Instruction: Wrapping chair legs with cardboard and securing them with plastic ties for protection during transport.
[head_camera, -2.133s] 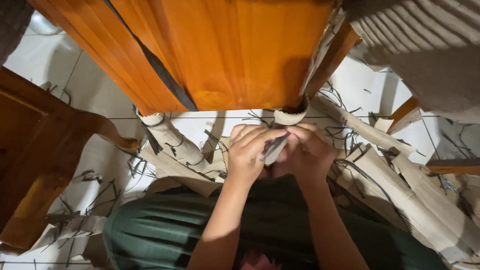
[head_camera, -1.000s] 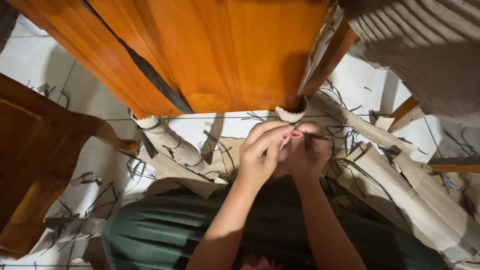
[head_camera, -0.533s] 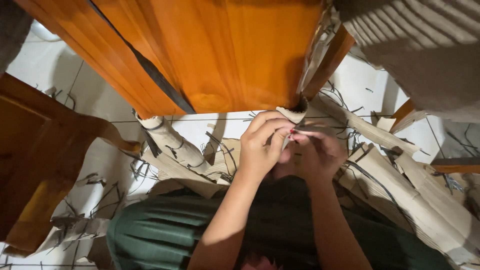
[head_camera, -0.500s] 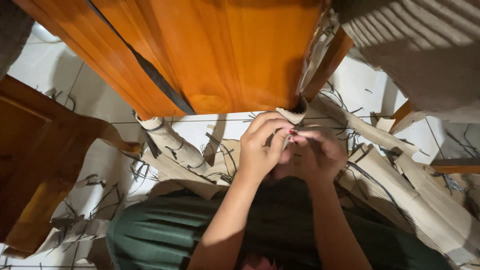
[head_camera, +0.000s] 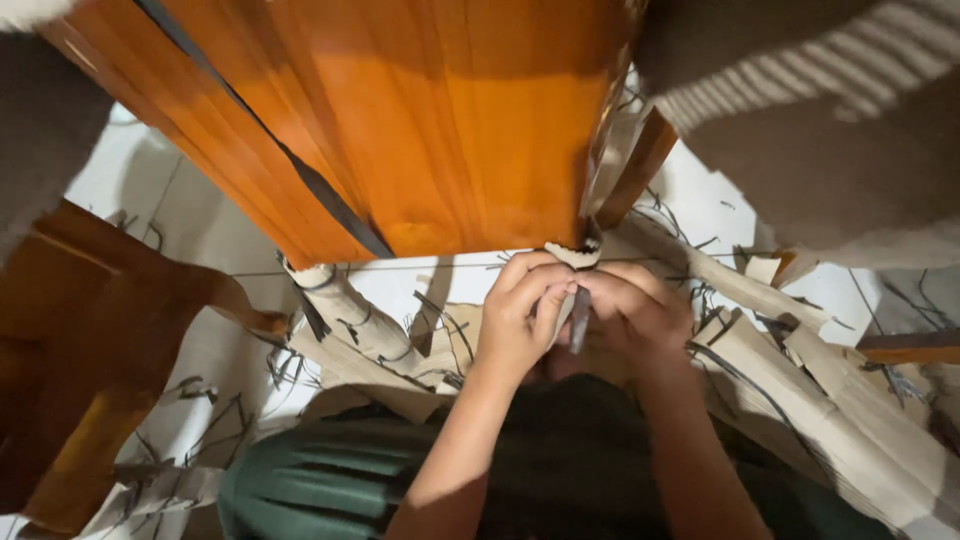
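Note:
My left hand (head_camera: 518, 322) and my right hand (head_camera: 637, 312) are pressed together over my lap, just below the edge of an orange wooden panel (head_camera: 450, 130). The left hand's fingers are curled around a pale fibrous strip (head_camera: 572, 254) whose frayed end sticks up above the knuckles. A thin dark blade-like piece (head_camera: 580, 334) points down between the two hands, against the right hand's fingers. How the right hand grips it is partly hidden by the left fingers.
Many pale bark-like strips (head_camera: 800, 400) and thin dark fibres lie over the white tiled floor (head_camera: 140, 190). A rolled pale piece (head_camera: 345, 305) lies left of the hands. Brown wooden furniture (head_camera: 80, 370) stands at the left; my green garment (head_camera: 330, 480) covers my lap.
My hands have stayed together and shifted slightly. The left fingers have curled over the strip, and the dark piece now points downward between the hands.

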